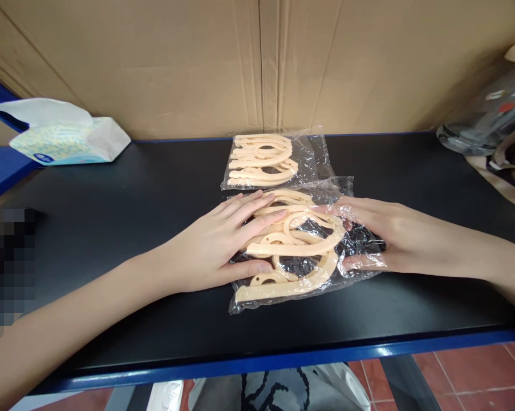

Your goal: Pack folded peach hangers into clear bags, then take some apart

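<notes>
Peach-coloured folding hangers (297,249) lie in a clear plastic bag (240,306) on the black tabletop. My left hand (223,242) rests on the left part of this bag, fingers stretched out over the hangers and thumb apart. At the bag's right end is my right hand (381,231), fingers and thumb spread. Crinkled plastic overlaps its fingertips, and I cannot tell whether they are inside the bag or just against it. Directly behind, a second clear bag (315,157) holds more peach folding hangers (263,160), touched by neither hand.
A tissue pack (69,140) stands at the back left. A clear plastic container (483,114) is at the back right, beside a beige strap (503,185). Cardboard (175,68) walls the back. The blue table edge (283,361) runs along the front, above a grey printed bag (278,391).
</notes>
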Demonstrator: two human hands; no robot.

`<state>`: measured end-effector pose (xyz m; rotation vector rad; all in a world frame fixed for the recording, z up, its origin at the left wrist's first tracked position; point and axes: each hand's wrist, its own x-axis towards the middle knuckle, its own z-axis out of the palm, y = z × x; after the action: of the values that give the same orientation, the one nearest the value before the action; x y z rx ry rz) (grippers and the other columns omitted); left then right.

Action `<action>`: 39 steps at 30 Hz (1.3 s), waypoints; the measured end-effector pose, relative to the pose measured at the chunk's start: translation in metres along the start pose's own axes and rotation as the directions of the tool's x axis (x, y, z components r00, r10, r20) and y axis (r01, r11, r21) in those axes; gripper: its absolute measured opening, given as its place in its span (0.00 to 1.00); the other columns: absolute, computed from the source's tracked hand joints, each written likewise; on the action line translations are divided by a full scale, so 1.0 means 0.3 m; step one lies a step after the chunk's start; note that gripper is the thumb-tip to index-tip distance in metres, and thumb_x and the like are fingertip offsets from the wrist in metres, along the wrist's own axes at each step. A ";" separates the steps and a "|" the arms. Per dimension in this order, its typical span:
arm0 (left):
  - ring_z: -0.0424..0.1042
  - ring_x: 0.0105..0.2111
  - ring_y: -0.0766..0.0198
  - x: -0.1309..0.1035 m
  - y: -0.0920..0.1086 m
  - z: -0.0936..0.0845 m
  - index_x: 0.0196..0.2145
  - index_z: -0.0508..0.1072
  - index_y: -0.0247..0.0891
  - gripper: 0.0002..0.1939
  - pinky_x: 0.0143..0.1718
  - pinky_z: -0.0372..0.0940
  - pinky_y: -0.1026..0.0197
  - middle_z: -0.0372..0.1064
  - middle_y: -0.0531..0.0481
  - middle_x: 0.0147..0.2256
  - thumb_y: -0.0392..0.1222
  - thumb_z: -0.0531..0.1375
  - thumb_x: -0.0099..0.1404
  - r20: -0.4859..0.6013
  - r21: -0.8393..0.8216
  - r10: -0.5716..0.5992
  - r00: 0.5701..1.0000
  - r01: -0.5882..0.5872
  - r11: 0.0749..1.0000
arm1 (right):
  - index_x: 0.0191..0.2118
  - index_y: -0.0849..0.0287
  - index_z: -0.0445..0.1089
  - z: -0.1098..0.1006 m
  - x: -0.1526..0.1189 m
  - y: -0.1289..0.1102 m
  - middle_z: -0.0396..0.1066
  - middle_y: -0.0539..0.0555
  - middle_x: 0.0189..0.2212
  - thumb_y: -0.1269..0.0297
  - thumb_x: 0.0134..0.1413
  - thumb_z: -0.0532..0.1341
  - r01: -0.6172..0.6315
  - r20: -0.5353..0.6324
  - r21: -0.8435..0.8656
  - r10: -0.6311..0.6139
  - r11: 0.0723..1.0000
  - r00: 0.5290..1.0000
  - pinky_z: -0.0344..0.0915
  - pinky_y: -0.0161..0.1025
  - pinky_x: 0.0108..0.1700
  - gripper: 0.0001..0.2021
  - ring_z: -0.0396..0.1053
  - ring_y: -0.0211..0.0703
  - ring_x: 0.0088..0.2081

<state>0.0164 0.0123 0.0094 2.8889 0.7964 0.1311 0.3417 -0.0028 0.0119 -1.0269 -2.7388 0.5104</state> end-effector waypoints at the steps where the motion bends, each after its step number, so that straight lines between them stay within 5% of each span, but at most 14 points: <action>1: 0.46 0.74 0.45 -0.001 -0.001 0.001 0.73 0.52 0.38 0.39 0.71 0.48 0.39 0.46 0.38 0.74 0.66 0.49 0.75 0.001 0.003 0.001 1.000 -0.001 1.000 | 0.72 0.59 0.56 -0.001 -0.001 0.001 0.65 0.67 0.66 0.40 0.63 0.59 0.003 -0.002 0.004 -0.003 1.000 1.000 0.67 0.60 0.63 0.40 0.67 0.61 0.65; 19: 0.47 0.73 0.44 0.000 0.000 0.003 0.73 0.53 0.37 0.40 0.72 0.48 0.40 0.47 0.37 0.74 0.66 0.49 0.75 -0.010 -0.002 0.004 1.000 -0.004 1.000 | 0.72 0.57 0.57 -0.008 -0.003 -0.002 0.67 0.65 0.64 0.44 0.66 0.58 0.031 -0.005 0.056 -0.030 0.998 1.000 0.68 0.58 0.63 0.35 0.68 0.59 0.63; 31: 0.49 0.73 0.45 0.001 -0.005 0.009 0.73 0.53 0.37 0.40 0.70 0.52 0.41 0.48 0.36 0.73 0.65 0.50 0.75 -0.024 0.022 0.021 0.999 -0.021 1.000 | 0.73 0.51 0.54 -0.002 -0.016 -0.008 0.71 0.60 0.58 0.50 0.70 0.55 0.074 -0.059 -0.107 -0.081 0.991 0.995 0.76 0.52 0.54 0.30 0.73 0.54 0.57; 39: 0.50 0.72 0.44 -0.003 -0.014 0.027 0.73 0.53 0.38 0.39 0.70 0.52 0.41 0.50 0.37 0.73 0.65 0.51 0.75 -0.077 0.038 0.046 0.996 -0.043 0.998 | 0.56 0.55 0.68 -0.005 -0.031 -0.023 0.73 0.61 0.47 0.51 0.71 0.51 0.064 -0.053 -0.205 -0.076 0.977 0.996 0.77 0.56 0.45 0.19 0.75 0.59 0.50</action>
<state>0.0145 0.0146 0.0007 2.9528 0.7549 0.2383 0.3447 -0.0133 0.0154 -0.9665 -2.8048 0.1880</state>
